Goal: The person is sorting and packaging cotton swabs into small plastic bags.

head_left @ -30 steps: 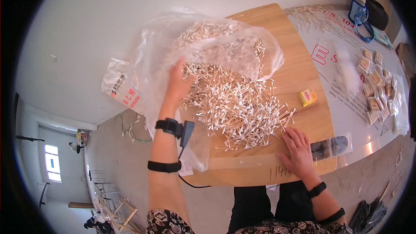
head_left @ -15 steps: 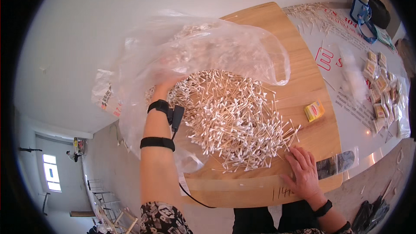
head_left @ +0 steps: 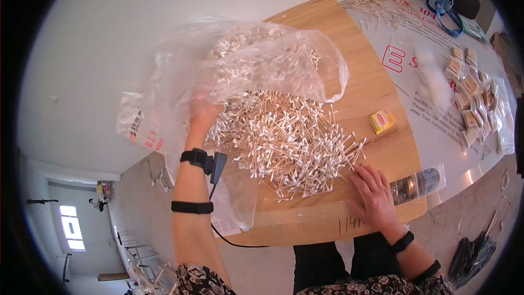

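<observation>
Wooden tabletop [head_left: 371, 82]: over its left edge hangs a clear plastic bag [head_left: 322, 79] holding cotton swabs [head_left: 240, 46]; a tug on it could drag the loose heap [head_left: 295, 145], mid-tabletop, off that edge. Hands apart: left hand [head_left: 204, 113] partly veiled by film, grip unclear; right hand [head_left: 375, 199] spread near the front edge. Yellow box [head_left: 382, 121] near the right edge, contents hidden.
</observation>
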`<state>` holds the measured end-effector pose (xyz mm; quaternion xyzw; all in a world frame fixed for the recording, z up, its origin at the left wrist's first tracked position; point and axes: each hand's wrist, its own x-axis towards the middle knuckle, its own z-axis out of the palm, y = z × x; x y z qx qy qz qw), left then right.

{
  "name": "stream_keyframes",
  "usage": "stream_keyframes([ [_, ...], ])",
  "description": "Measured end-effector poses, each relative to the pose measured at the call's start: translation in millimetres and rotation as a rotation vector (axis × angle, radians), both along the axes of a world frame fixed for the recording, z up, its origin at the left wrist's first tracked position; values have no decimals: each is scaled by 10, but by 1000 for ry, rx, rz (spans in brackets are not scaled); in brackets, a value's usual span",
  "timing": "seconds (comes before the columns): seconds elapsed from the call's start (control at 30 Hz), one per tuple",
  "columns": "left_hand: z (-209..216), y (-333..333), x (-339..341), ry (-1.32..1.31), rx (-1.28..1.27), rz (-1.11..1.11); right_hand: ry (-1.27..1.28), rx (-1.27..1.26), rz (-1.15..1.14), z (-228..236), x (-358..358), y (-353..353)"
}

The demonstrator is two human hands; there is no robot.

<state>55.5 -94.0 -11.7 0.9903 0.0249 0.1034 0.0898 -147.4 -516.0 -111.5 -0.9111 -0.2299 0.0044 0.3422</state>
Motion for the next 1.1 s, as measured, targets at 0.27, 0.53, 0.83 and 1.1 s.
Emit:
stream_keyframes([
  [0.27, 124, -779, -713, 282, -63, -302, -46, 28, -20, -8, -29, -8],
  [0.53, 494, -937, -791, 236, -40, -209, 125, 365, -29, 65, 101, -43],
  [0.83, 663, -780, -1057, -242, 539, -123, -647, 30, 54, 1259, 1555, 1524],
  [1.1, 619, -184, -926, -377, 800, -70, 214, 338, 367, 1254, 3293, 1845],
])
